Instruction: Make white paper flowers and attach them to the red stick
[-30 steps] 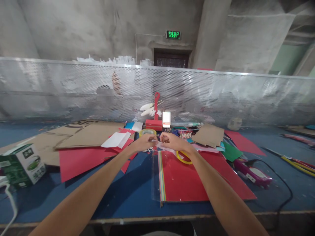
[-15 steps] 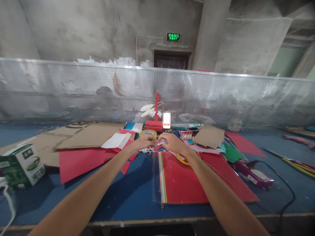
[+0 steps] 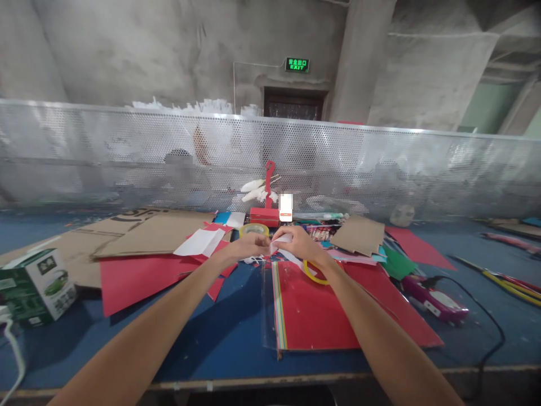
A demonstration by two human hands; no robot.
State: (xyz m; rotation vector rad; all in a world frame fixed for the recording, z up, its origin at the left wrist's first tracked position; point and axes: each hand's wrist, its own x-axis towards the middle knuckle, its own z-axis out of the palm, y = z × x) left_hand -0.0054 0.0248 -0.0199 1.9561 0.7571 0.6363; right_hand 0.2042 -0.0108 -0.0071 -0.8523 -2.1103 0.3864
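White paper in a flat, four-sided sheet (image 3: 200, 241) lay near the left wrist. Then came the left hand (image 3: 249, 245), fingers curled nearly closed, tips against a small, thin, white papery piece (image 3: 281, 241) — whether they gripped it, I could not tell. That piece sat between the hands, its long axis apparently slanting up rightward, closer to the right hand (image 3: 302, 246), which pinched it between bent fingers and thumb — a yellow plastic ring (image 3: 307, 272) showed below that wrist.
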